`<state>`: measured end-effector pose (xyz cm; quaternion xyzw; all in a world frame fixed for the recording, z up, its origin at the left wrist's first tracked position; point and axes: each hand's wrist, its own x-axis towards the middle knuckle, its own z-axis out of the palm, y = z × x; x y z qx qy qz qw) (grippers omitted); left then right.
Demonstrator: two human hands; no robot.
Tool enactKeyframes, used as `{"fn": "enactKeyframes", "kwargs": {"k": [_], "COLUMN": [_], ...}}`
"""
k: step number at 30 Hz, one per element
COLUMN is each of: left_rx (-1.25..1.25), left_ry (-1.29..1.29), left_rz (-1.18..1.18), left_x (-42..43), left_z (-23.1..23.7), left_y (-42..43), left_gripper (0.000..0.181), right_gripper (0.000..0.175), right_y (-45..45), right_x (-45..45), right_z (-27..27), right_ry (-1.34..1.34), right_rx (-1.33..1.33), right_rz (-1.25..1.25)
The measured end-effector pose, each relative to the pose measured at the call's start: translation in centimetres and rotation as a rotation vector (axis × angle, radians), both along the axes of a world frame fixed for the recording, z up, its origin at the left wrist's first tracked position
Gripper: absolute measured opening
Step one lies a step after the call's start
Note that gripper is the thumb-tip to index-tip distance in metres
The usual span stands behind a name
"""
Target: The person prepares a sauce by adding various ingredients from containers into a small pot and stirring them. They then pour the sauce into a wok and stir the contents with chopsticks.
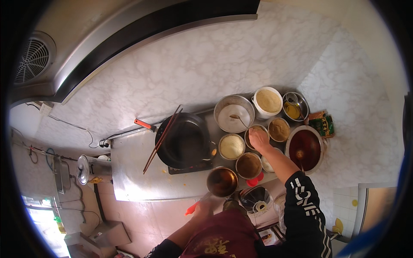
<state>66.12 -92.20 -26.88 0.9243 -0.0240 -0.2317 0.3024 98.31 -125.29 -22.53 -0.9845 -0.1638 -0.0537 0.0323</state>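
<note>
My right hand [259, 139] grips a metal spoon [243, 123] by its handle. The spoon's bowl is over a large metal pot [218, 121] of white powder [229, 113]. Beneath that hand is a bowl of brown powder [248, 142], partly hidden. Near the counter's front edge, my left hand [205, 211] is blurred around a red-handled utensil [192, 209], whose far end is too blurred to identify. Just beyond it stands a metal bowl of dark brown liquid [222, 181]. Pale yellow powder [232, 146] and another brown powder [248, 165] fill bowls between the two hands.
A black frying pan [185, 142] with wooden chopsticks [163, 138] across it sits on a cooktop [190, 170]. Farther right are a white bucket [266, 113], a basin of dark red liquid [306, 146] and green packets [322, 125]. The marbled wall [193, 64] rises behind the counter.
</note>
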Motion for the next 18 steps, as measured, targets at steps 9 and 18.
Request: {"fn": "enactKeyframes", "kwargs": {"k": [9, 18], "left_rx": [0.07, 0.194], "left_ry": [-0.198, 0.102], "left_rz": [0.058, 0.154], "left_x": [0.6, 2.8], "left_z": [2.7, 6.3], "left_y": [-0.1, -0.7], "left_gripper": [0.019, 0.018], "right_gripper": [0.015, 0.019], "right_y": [-2.3, -2.4], "right_x": [-7.1, -18.1], "right_z": [2.4, 1.0], "right_ry": [-0.19, 0.316], "right_rx": [0.645, 0.706], "right_rz": [-0.158, -0.225]}}
